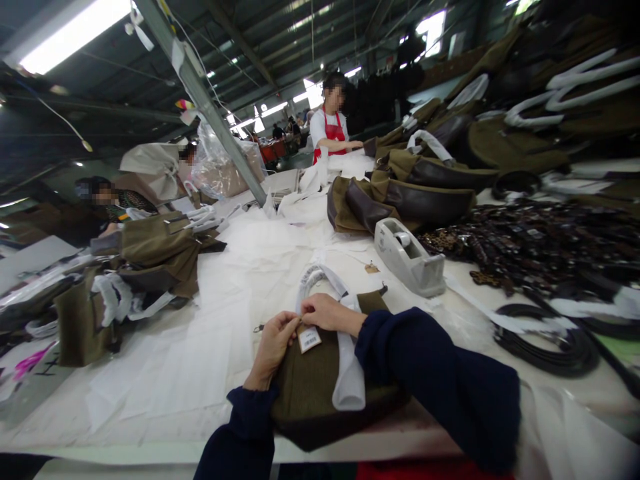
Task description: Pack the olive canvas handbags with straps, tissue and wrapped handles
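Note:
An olive-green handbag (310, 390) with a dark base lies before me at the table's front edge. White wrapping (349, 387) covers its strap, which loops up behind my hands. A tan hang tag with a white barcode label (309, 339) rests against the upper part of the bag. Its top end is between the pinched fingertips of my left hand (276, 340). My right hand (327, 312) reaches in from the right, with thumb and fingers pinched at the same top end. Whatever cord is between the fingertips is too small to make out.
A grey tape dispenser (410, 257) stands behind the bag to the right. Olive bags (400, 193) are heaped beyond it, near dark straps (540, 240) and a coiled black strap (547, 340). More bags (160, 257) lie left on white sheets (200, 347). A person in a red apron (334, 130) stands across.

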The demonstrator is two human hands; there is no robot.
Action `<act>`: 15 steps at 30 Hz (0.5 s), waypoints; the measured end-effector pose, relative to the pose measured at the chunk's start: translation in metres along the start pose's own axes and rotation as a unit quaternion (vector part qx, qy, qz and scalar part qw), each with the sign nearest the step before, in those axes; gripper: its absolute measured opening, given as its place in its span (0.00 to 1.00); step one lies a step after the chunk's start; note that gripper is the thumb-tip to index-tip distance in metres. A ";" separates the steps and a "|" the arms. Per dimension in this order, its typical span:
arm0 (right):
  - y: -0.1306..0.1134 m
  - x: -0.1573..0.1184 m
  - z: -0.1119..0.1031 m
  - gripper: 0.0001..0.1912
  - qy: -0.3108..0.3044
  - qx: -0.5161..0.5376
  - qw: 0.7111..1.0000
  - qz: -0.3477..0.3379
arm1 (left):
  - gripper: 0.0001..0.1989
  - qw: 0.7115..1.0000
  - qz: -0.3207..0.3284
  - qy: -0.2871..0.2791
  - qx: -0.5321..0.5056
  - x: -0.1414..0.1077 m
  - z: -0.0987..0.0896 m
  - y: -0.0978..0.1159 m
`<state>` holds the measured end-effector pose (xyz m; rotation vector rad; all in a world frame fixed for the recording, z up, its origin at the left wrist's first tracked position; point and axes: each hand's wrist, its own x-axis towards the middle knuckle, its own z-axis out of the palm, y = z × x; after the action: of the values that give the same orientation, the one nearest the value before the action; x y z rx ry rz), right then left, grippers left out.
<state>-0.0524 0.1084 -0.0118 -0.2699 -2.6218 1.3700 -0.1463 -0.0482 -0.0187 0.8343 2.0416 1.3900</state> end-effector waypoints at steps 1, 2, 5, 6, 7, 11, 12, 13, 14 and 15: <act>-0.001 0.000 0.000 0.04 0.003 -0.002 1.000 0.001 | 0.17 1.000 0.000 0.003 0.001 0.000 0.000 0.000; -0.001 -0.001 0.000 0.04 0.008 -0.005 1.000 0.003 | 0.17 1.000 0.001 0.008 0.001 0.000 0.001 -0.001; -0.003 -0.002 0.002 0.05 0.023 -0.013 1.000 0.010 | 0.18 1.000 0.004 0.025 0.000 0.001 0.003 -0.004; -0.003 -0.002 0.003 0.05 0.028 -0.016 0.999 0.012 | 0.18 1.000 0.005 0.030 -0.001 0.001 0.004 -0.005; -0.003 -0.003 0.003 0.05 0.032 -0.018 0.999 0.013 | 0.18 0.999 0.007 0.034 -0.002 0.001 0.005 -0.006; -0.003 -0.002 0.007 0.05 0.045 -0.032 0.998 0.021 | 0.17 0.999 0.018 0.043 -0.007 0.001 0.009 -0.009; -0.002 -0.001 0.008 0.06 0.047 -0.037 0.998 0.023 | 0.16 0.999 0.022 0.042 -0.009 0.001 0.010 -0.009; -0.002 -0.001 0.008 0.06 0.049 -0.042 0.998 0.026 | 0.16 0.999 0.025 0.041 -0.010 0.002 0.010 -0.010; -0.002 -0.002 0.009 0.06 0.051 -0.047 0.997 0.027 | 0.16 0.999 0.028 0.039 -0.011 0.002 0.010 -0.011; -0.002 -0.002 0.010 0.05 0.051 -0.051 0.997 0.027 | 0.16 0.999 0.031 0.037 -0.011 0.003 0.011 -0.011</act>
<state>-0.0531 0.0993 -0.0158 -0.4158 -2.6209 1.2053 -0.1425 -0.0427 -0.0329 0.8546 2.0684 1.4939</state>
